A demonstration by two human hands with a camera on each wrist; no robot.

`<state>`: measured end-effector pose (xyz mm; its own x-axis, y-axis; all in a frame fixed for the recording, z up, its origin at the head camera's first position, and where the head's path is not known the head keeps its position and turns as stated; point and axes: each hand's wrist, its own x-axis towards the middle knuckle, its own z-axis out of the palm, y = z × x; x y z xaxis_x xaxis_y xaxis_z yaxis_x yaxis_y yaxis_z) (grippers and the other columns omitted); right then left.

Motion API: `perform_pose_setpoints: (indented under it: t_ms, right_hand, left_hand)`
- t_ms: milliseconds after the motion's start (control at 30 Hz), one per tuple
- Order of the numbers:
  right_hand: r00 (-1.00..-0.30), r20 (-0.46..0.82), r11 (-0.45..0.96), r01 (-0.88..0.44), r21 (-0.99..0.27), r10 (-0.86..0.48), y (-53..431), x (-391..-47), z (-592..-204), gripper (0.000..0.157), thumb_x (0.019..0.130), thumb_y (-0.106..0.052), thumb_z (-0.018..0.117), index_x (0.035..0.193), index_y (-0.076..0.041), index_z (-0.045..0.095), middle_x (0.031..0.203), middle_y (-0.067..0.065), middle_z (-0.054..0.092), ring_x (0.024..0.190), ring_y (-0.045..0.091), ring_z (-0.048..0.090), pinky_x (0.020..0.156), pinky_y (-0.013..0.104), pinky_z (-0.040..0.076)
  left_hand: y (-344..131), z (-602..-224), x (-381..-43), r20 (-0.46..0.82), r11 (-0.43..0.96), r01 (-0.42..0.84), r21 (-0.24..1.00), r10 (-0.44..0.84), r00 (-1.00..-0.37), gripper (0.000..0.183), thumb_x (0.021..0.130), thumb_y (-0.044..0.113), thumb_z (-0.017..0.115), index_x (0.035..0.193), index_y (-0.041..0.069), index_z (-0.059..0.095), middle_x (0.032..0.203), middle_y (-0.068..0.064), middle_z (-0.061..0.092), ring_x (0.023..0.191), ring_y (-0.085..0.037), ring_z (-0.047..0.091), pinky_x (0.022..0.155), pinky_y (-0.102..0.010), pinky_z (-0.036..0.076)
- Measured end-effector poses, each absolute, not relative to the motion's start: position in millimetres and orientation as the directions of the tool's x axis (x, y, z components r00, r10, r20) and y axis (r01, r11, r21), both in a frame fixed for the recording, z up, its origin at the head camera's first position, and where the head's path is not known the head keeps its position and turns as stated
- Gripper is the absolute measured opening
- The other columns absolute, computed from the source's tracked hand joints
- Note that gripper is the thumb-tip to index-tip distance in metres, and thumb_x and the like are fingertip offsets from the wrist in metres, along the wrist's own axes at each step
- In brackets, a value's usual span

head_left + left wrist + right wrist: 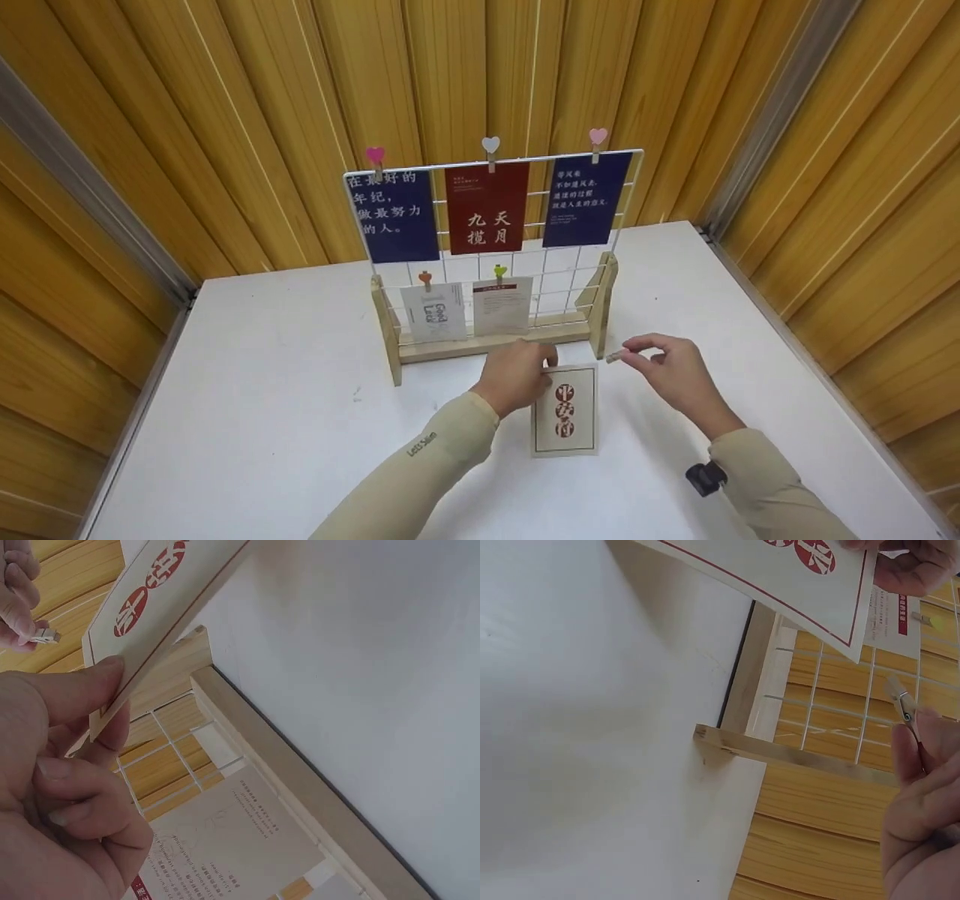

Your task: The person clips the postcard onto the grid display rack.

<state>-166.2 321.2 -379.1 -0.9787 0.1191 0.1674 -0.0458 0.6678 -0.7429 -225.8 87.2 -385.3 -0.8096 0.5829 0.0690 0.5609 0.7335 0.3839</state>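
My left hand [517, 377] pinches a cream card [582, 442] by its upper left corner, between thumb and fingers. Red round characters run down the card's middle inside a thin border. To the right, my right hand [671, 375] holds a small wooden clothespin [901, 699] between thumb and fingertips, apart from the card. Behind both hands stands a white wire grid [559, 274] on a wooden base [495, 346]. Two pale cards, a Good Luck card [433, 319] and a text card [502, 309], hang on its lower part.
Along the grid's top hang a blue card [394, 217], a red card [487, 199] and another blue card [585, 202], held by heart-topped clips. The white table [262, 420] meets wood-patterned walls [450, 75] at the back and sides. A black band [705, 478] circles the right wrist.
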Motion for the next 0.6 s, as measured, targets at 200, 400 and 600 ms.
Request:
perform_pose_setpoints:
  t_ms: [200, 400, 600]
  right_hand:
    - [-0.97, 0.226, 0.721, -0.097, -0.686, 0.085, 315.4, -178.1, -362.4, 0.018, 0.088, -0.012, 0.076, 0.102, -0.001, 0.074, 0.103, 0.012, 0.072, 0.077, 0.021, 0.056, 0.057, 0.022, 0.044]
    - [-0.952, 0.304, 0.763, -0.168, -0.625, 0.04, 314.0, -184.4, -350.1, 0.015, 0.088, -0.01, 0.076, 0.1, -0.003, 0.074, 0.1, 0.011, 0.071, 0.064, 0.016, 0.046, 0.05, 0.022, 0.038]
    - [-0.946, 0.322, 0.788, -0.176, -0.59, 0.03, 311.7, -187.9, -341.9, 0.013, 0.088, -0.008, 0.075, 0.1, -0.003, 0.075, 0.102, 0.011, 0.072, 0.075, 0.02, 0.052, 0.06, 0.022, 0.042]
  left_hand:
    - [88.0, -379.7, -228.7, 0.092, 0.728, 0.563, 0.391, 0.578, -0.811, 0.015, 0.089, 0.013, 0.075, 0.103, 0.017, 0.075, 0.094, 0.004, 0.073, 0.076, -0.008, 0.064, 0.065, -0.024, 0.053]
    - [86.9, -374.6, -231.1, 0.123, 0.721, 0.582, 0.375, 0.584, -0.802, 0.013, 0.089, 0.012, 0.075, 0.101, 0.017, 0.075, 0.094, 0.004, 0.073, 0.077, -0.008, 0.064, 0.066, -0.025, 0.054]
    - [86.7, -369.4, -235.3, 0.131, 0.714, 0.571, 0.405, 0.572, -0.81, 0.015, 0.089, 0.01, 0.074, 0.103, 0.016, 0.075, 0.098, 0.003, 0.074, 0.081, -0.01, 0.067, 0.071, -0.025, 0.055]
